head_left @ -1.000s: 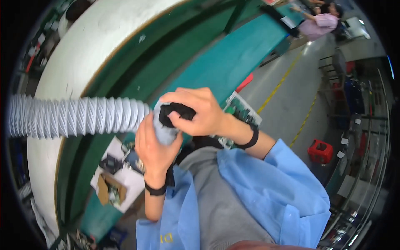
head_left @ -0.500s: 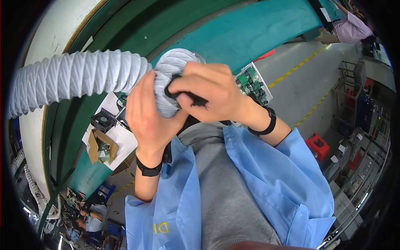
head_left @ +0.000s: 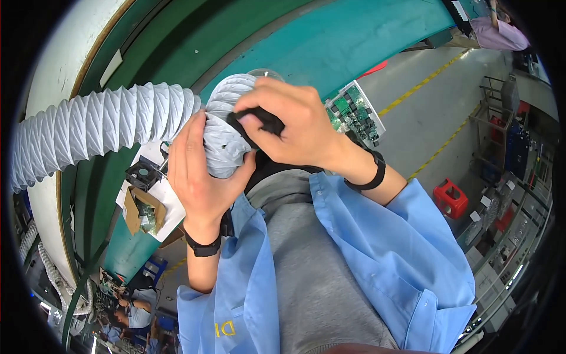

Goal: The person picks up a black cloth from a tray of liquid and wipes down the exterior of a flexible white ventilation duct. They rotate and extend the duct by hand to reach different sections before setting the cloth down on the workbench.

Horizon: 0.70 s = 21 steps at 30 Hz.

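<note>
A ribbed pale grey flexible duct hose [head_left: 112, 118] comes in from the left and bends toward me in front of my chest. My left hand [head_left: 199, 183] is wrapped round its near bent part, fingers on the left side and thumb on the lower right. My right hand [head_left: 298, 124] pinches a crumpled soft black piece [head_left: 269, 120] against the hose's right side; whether it is cloth or tape, I cannot tell. A small dark spot shows on the hose's ribbed surface between my hands.
Behind the hose runs a green-blue bench [head_left: 330, 44]. Green circuit boards [head_left: 355, 115] fill a white tray to the right. At left are a black fan [head_left: 143, 173] and a cardboard box [head_left: 147, 213]. A red stool [head_left: 450, 199] stands on the floor; other people are farther off.
The hose bend and both hands have shifted a little left in view. The black piece has moved to the hose's right side, uncovering more ribbed surface and the dark spot.
</note>
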### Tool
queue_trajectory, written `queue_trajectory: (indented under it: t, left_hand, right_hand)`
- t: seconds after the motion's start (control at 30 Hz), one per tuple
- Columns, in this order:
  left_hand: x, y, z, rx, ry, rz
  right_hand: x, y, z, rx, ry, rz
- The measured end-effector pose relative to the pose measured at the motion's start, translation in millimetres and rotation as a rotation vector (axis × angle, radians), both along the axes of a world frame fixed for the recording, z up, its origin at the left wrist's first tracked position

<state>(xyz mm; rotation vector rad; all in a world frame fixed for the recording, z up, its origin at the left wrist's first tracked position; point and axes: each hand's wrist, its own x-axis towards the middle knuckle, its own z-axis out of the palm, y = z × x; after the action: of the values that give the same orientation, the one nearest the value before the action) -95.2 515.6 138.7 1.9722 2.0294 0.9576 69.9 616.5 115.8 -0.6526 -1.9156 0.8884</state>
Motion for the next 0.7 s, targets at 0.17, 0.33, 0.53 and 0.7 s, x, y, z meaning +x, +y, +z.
queue_trajectory:
  t: [0.17,0.33,0.53,0.7]
  left_hand:
    - [0,-1,6,0.030,0.006,-0.002]
    - [7,-3,10,0.031,-0.004,-0.061]
    - [13,-3,6,0.051,0.011,0.002]
    - [12,-8,9,-0.003,0.002,-0.003]
  right_hand:
    - [14,-13,-10,-0.081,0.050,-0.035]
    - [6,5,6,-0.009,0.091,-0.052]
    - [9,16,10,-0.047,-0.006,0.064]
    - [25,-3,4,-0.198,-0.003,0.085]
